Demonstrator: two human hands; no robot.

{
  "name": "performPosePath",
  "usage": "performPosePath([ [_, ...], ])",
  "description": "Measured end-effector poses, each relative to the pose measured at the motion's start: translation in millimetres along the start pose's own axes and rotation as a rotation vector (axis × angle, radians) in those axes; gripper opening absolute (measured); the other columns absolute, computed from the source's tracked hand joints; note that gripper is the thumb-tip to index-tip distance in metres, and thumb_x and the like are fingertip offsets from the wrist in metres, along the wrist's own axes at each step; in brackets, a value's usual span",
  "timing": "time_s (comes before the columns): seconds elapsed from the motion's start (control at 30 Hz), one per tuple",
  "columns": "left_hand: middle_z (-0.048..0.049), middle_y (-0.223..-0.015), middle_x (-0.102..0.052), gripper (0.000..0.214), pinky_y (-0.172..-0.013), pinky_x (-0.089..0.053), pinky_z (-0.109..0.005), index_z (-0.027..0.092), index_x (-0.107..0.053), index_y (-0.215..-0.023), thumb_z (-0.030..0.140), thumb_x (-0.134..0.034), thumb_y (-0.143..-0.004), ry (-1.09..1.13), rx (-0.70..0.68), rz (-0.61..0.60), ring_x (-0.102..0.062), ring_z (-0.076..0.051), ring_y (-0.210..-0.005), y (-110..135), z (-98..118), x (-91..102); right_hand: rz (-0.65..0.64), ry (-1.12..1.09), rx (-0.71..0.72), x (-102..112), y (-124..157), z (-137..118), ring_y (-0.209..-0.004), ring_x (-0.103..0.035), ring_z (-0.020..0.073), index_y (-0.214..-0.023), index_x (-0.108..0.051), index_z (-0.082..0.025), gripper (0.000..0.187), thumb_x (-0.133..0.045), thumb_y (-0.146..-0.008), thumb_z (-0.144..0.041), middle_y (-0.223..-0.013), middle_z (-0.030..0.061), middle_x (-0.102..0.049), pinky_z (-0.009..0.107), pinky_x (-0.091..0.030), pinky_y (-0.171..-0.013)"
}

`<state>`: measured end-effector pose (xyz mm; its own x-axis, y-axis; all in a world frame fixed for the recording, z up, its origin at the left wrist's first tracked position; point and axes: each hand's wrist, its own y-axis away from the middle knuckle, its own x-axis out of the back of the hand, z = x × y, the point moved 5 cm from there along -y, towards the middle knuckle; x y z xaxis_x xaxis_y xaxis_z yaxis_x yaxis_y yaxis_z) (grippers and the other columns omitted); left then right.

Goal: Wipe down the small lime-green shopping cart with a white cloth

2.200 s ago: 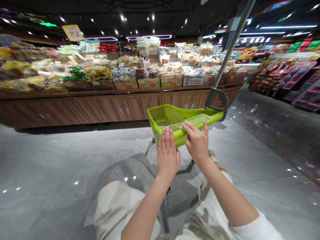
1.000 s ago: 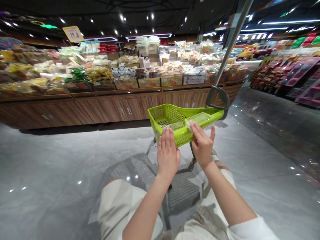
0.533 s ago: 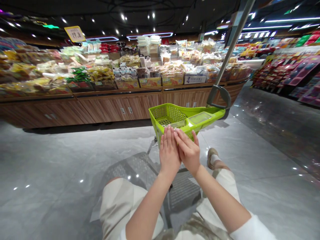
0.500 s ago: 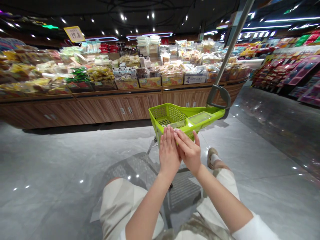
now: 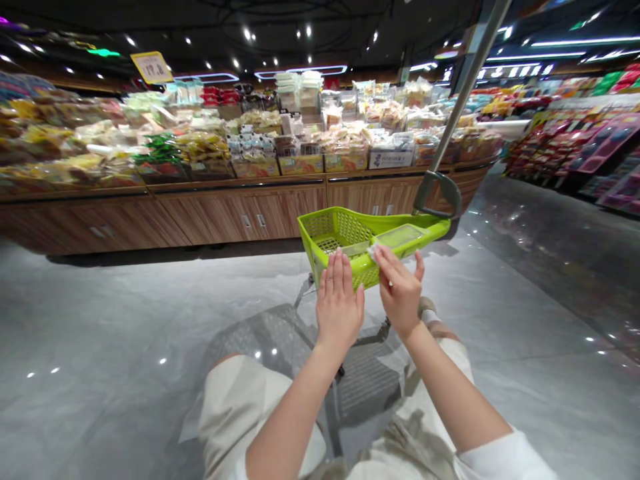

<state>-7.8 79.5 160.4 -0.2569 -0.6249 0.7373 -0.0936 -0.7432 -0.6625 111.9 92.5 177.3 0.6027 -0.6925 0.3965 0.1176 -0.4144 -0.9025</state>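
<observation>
A lime-green shopping basket [image 5: 306,235] on wheels stands in front of me, with a grey handle loop [image 5: 449,191] and a long metal pole [image 5: 457,100] rising from its right end. My left hand [image 5: 340,305] lies flat against the basket's near rim, fingers straight and together, holding nothing. My right hand [image 5: 401,288] is just to its right, on the rim beside a clear flat panel [image 5: 400,235]. Its fingertips press a small white wipe [image 5: 372,250] onto the plastic, thumb sticking out.
A long wooden display counter [image 5: 240,213] piled with packaged foods runs across behind the basket, with a yellow price sign [image 5: 151,67] above. Shelves of colourful goods [image 5: 575,147] line the right. The grey floor is glossy. My knees in pale shorts are below.
My right hand slid left along the rim until it met my left hand, then moved back right to the clear panel. My left hand stayed on the rim.
</observation>
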Motion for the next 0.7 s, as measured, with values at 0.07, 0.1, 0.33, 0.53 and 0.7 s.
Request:
performPosePath([
  [0.07, -0.0145, -0.162, -0.021, 0.071, -0.121, -0.024, -0.042, 0.008, 0.000, -0.155, 0.029, -0.037, -0.098, 0.003, 0.005, 0.008, -0.012, -0.022, -0.151, -0.1, -0.2, 0.3, -0.077, -0.055, 0.109, -3.2, -0.6, -6.5, -0.124, -0.059, 0.0161, -0.141, -0.050, -0.027, 0.046, -0.043, -0.098, -0.014, -0.135, 0.0058, -0.061, 0.041, -0.018, -0.121],
  [0.1, -0.0146, -0.162, -0.022, 0.071, -0.121, -0.024, -0.042, 0.008, 0.000, -0.155, 0.028, -0.037, -0.098, 0.003, 0.007, 0.010, -0.012, -0.022, -0.151, -0.1, -0.3, 0.5, -0.104, -0.068, 0.150, -3.9, -0.7, -8.6, -0.124, -0.059, 0.0154, -0.141, -0.049, -0.027, 0.046, -0.044, -0.098, -0.015, -0.134, 0.0053, -0.062, 0.040, -0.019, -0.121],
  [0.33, -0.0152, -0.162, -0.020, 0.071, -0.121, -0.025, -0.042, 0.008, 0.002, -0.155, 0.026, -0.036, -0.098, -0.003, -0.006, -0.001, -0.012, -0.022, -0.151, 0.6, 0.7, 0.6, -0.047, 0.015, 0.007, 0.5, -3.4, -5.6, -0.122, -0.060, 0.0167, -0.140, -0.051, -0.026, 0.044, -0.043, -0.098, -0.015, -0.134, 0.0062, -0.062, 0.044, -0.015, -0.122],
  [0.53, -0.0149, -0.162, -0.020, 0.071, -0.121, -0.025, -0.043, 0.008, 0.000, -0.155, 0.025, -0.037, -0.097, -0.003, 0.003, -0.009, -0.011, -0.022, -0.151, 0.1, 0.1, 1.1, -0.032, 0.060, 0.029, 1.6, -5.4, -8.3, -0.115, -0.065, 0.0171, -0.138, -0.052, -0.029, 0.043, -0.046, -0.097, -0.016, -0.129, 0.0043, -0.066, 0.047, -0.007, -0.123],
  [0.7, -0.0151, -0.162, -0.021, 0.071, -0.121, -0.025, -0.042, 0.008, -0.002, -0.155, 0.023, -0.039, -0.096, -0.005, 0.013, -0.003, -0.010, -0.022, -0.151, 0.6, 0.3, -0.4, -0.142, 0.005, 0.101, -2.1, -7.8, -15.9, -0.122, -0.060, 0.0160, -0.136, -0.055, -0.026, 0.040, -0.041, -0.099, -0.018, -0.133, 0.0056, -0.063, 0.041, -0.014, -0.122],
])
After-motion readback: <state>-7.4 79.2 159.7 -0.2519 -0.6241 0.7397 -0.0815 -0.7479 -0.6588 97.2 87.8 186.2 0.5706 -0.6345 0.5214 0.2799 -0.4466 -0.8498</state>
